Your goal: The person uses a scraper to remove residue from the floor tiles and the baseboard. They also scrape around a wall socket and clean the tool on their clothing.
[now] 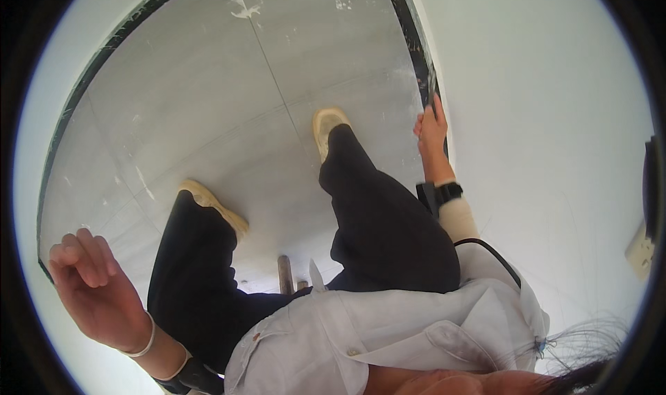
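My right hand (433, 127) is closed around a thin hand tool (431, 89), perhaps a scraper or a knife; its exact kind cannot be told. The tool lies against the black baseboard (413, 44) at the foot of the right wall, whose surface shows scuffs and pale marks. At the lower left, my left hand (93, 286) is raised with the palm up and the fingers loosely curled, and nothing shows in it. A thin light band circles that wrist, and a black strap sits on each forearm.
Grey floor tiles (208, 93) bear white smears. White walls stand left and right, with a dark baseboard (93, 64) along the left one. Wooden legs (284, 275), perhaps of a stool, show beneath me. A beige wall socket (641, 252) is at the far right.
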Demonstrator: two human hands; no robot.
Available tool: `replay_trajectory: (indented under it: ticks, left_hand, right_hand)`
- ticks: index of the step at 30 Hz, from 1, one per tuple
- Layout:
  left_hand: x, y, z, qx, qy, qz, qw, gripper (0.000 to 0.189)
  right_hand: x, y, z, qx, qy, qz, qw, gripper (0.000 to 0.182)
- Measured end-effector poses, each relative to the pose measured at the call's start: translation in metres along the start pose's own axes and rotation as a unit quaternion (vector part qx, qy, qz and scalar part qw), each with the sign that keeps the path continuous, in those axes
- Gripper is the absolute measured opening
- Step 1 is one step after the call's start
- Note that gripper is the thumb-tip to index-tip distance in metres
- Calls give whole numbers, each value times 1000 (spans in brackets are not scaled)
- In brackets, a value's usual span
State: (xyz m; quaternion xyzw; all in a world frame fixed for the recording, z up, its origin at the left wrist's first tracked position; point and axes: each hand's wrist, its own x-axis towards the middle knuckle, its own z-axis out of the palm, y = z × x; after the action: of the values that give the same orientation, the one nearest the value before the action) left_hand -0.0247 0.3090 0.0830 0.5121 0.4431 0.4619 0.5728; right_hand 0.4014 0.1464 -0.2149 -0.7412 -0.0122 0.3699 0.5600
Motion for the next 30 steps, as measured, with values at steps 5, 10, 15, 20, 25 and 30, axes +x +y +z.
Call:
replay_trajectory:
  ticks: [5,10,15,20,25,30]
  left_hand:
    - [-1,-7,-3,3,14,-2,1000,26]
    - [-4,4,1,16,9,4,1000,26]
    - [-2,-6,-1,19,-13,-4,1000,24]
    - [-1,-4,6,13,-9,7,1000,23]
    - [-13,-3,-2,10,-16,7,1000,22]
    - [11,-1,6,31,-25,4,999,23]
  right_hand:
    - [16,9,5,-13,-14,-20,1000,44]
    - [8,19,-10,-36,-13,8,999,45]
    - [10,9,8,4,27,21,999,43]
    - [6,3,-11,0,14,-8,1000,43]
    - [12,5,24,30,-10,3,999,44]
    - [20,-11,20,29,-13,-3,999,44]
